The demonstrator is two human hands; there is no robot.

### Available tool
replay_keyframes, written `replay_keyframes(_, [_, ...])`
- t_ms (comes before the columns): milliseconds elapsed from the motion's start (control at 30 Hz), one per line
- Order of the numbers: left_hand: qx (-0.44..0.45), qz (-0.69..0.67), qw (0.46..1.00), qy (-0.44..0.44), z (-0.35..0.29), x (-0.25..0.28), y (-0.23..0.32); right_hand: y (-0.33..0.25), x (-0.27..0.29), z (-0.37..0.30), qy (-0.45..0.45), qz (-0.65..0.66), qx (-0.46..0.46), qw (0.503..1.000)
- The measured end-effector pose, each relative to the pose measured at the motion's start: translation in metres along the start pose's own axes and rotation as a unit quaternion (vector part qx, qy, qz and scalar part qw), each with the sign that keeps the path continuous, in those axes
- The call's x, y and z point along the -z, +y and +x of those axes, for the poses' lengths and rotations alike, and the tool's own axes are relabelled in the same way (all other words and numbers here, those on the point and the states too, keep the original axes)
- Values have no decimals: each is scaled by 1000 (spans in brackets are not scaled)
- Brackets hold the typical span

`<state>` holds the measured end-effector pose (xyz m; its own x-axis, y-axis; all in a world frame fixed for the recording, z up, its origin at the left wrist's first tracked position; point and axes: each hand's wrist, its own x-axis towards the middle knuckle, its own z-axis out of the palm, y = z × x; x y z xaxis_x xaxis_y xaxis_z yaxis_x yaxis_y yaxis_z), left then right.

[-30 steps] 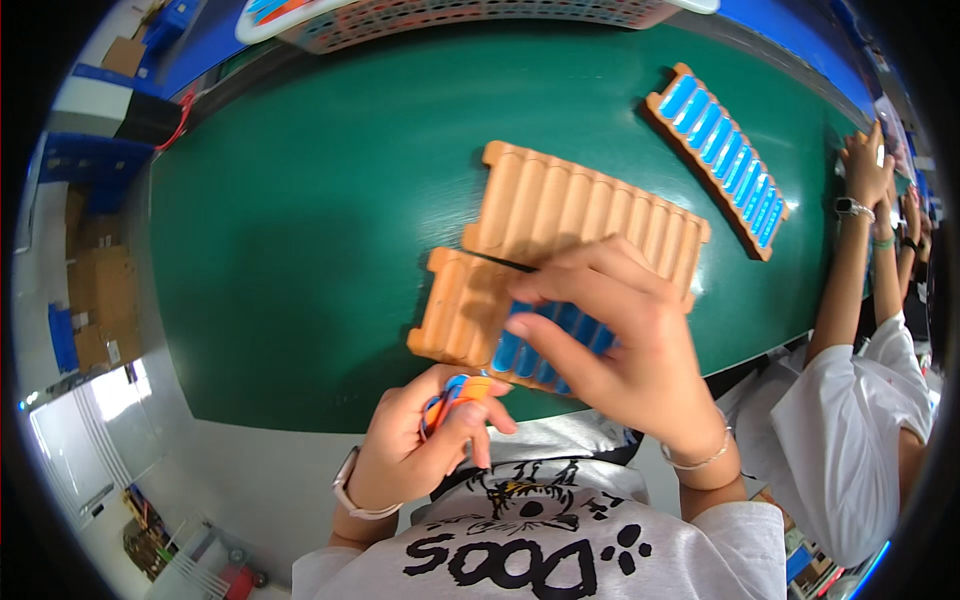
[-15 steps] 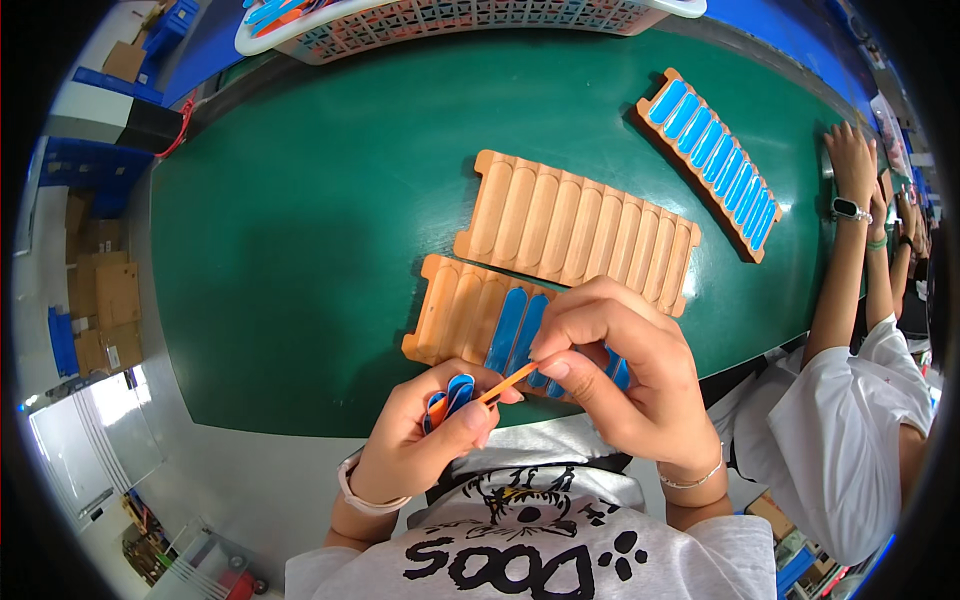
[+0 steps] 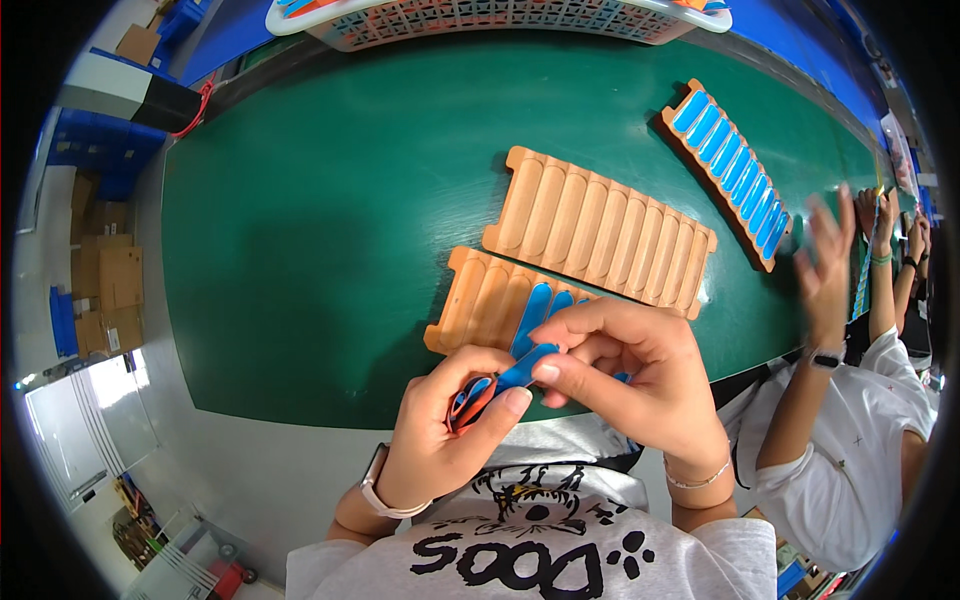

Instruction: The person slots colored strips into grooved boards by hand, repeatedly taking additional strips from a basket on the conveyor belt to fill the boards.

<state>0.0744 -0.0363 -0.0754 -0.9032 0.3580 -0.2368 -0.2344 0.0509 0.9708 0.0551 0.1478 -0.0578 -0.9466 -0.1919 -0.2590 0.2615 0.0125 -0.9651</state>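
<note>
Blue strip [image 3: 527, 367] pinched by left hand [image 3: 448, 425] and right hand [image 3: 645, 388]

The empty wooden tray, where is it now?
In the head view, the empty tray lies right of centre on the green table, between the partly filled tray and the full tray.

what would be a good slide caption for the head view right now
The left hand and right hand hold a blue strip near a partly filled wooden tray on a green table.
</note>
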Motion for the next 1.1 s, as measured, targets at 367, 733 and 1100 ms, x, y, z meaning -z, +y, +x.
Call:
replay_keyframes(367, [145, -330, 933, -9, -9, 25, 9, -6, 7, 51, -33, -356, 190, 914])
replay_keyframes(733, [119, -251, 960, 22, -11, 25, -1, -9, -2, 50, -44, -441, 201, 874])
replay_keyframes(1100, [97, -364, 925, -58, -10, 29, -2, -2, -23, 20, -73, -81, 157, 981])
